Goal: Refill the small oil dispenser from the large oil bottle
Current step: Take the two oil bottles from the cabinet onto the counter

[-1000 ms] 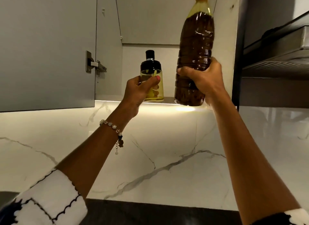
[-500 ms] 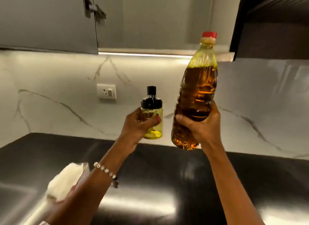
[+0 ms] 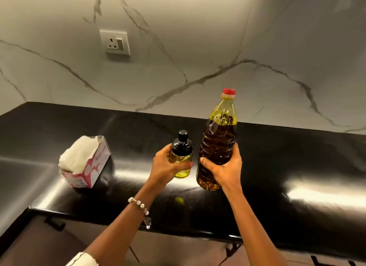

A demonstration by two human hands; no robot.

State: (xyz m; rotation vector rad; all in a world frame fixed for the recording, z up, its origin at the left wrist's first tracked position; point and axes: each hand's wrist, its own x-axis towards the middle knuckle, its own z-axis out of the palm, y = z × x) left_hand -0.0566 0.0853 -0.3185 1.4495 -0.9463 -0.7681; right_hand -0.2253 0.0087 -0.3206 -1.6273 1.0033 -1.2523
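Observation:
My left hand (image 3: 165, 166) grips the small oil dispenser (image 3: 180, 155), a clear glass jar with a black cap and a little yellow oil at its bottom. It is upright, just above the black countertop (image 3: 277, 166). Right beside it, my right hand (image 3: 223, 169) holds the large oil bottle (image 3: 218, 141) around its lower half. That bottle is clear plastic with a red cap, upright, and mostly full of dark amber oil. Both caps are on. The two containers are close together and do not touch.
An opened pink and white tissue box (image 3: 85, 163) lies on the countertop to the left. A marble backsplash with a white wall socket (image 3: 114, 42) rises behind. The counter's front edge runs below my forearms, with dark cabinet handles (image 3: 53, 224) underneath.
Both hands have come down from the wall cabinet with the dispenser and the bottle, now low over the countertop. The view has tilted down, and the tissue box is fully visible.

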